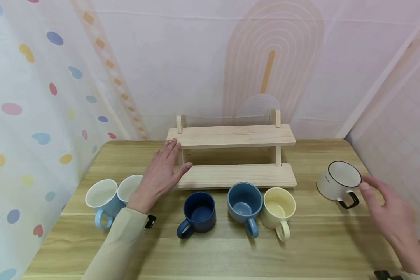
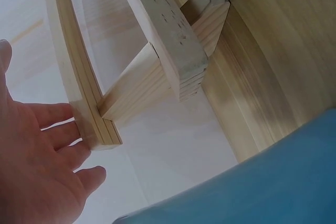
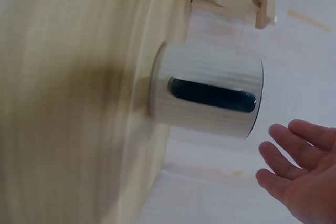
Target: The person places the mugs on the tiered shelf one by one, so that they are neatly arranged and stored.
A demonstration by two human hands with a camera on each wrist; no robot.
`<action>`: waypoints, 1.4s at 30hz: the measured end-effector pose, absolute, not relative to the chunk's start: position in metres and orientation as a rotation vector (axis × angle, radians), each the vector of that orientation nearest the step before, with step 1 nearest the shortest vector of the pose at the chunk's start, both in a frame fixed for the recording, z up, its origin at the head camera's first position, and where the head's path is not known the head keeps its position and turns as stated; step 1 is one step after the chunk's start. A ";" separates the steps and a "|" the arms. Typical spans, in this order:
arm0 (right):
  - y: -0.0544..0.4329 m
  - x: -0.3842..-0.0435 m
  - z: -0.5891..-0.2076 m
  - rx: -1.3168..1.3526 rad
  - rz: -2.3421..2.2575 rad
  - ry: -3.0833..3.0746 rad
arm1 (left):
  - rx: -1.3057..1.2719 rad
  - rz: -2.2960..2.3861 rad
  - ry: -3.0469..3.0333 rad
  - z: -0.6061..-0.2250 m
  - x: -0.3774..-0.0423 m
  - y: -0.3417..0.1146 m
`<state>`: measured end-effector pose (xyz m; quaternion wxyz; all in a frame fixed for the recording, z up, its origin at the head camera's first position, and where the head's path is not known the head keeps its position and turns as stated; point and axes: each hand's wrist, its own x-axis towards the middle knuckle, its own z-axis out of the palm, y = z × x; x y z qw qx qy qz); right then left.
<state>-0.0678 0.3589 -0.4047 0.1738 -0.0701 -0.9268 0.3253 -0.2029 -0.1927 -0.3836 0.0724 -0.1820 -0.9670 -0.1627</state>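
My left hand point(image 1: 157, 177) rests its straight fingers at the left end of the upper board of a two-tier wooden shelf point(image 1: 227, 137). In the left wrist view, the fingertips point(image 2: 63, 129) meet that board's edge, thumb apart. On the right, a white enamel mug point(image 1: 324, 186) with a dark rim and black handle point(image 1: 352, 200) stands upright on the table. My right hand point(image 1: 388, 208) is beside its rim, fingers spread and loosely bent. The right wrist view shows a gap between those fingers point(image 3: 294, 145) and the mug.
In front of the shelf stand a navy mug point(image 1: 207, 221), a mid-blue mug point(image 1: 235, 216) and a pale yellow mug point(image 1: 270, 219). Two mugs are at left: a light blue one point(image 1: 110, 204) and one partly behind my left hand point(image 1: 127, 188). Curtains point(image 1: 196, 58) close off the back and sides.
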 end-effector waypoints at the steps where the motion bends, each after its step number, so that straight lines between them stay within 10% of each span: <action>1: 0.361 -0.067 -0.406 -0.210 0.934 -2.638 | -0.547 -0.488 -2.907 -0.384 -0.203 -0.193; 34: 0.382 -0.075 -0.439 0.054 1.424 -2.754 | -0.562 -0.549 -2.902 -0.387 -0.203 -0.195; 42: 0.379 -0.079 -0.453 0.275 2.232 -2.199 | -0.560 -0.545 -2.899 -0.386 -0.202 -0.194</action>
